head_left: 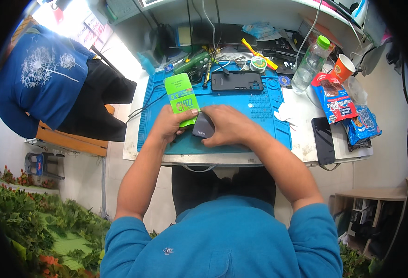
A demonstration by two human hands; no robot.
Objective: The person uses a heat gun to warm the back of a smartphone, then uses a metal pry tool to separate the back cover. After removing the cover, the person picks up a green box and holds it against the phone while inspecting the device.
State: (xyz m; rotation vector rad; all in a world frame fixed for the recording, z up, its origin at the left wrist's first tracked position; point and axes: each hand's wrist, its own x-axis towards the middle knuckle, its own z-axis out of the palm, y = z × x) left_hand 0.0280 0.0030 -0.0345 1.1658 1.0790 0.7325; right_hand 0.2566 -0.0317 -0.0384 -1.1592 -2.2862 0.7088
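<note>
At mid-frame, the left hand's point(172, 123) fingers grip the green packet point(180, 92), its long axis running up-frame, while the dark flat device point(204, 128), just lower right, sits gripped in the nearer right hand's point(229, 124) fingers.

From my remote seat I see clear bottle point(309, 69) with green cap. Right of bottle: orange paper cup point(342, 70). Nearer than bottle, to its right: red-blue snack packet point(336, 98), blue packet point(363, 123), black smartphone point(323, 141). Left of bottle: yellow-orange tool point(260, 54). Far left of bottle: person point(42, 78) in blue top, blue stool point(38, 165).
</note>
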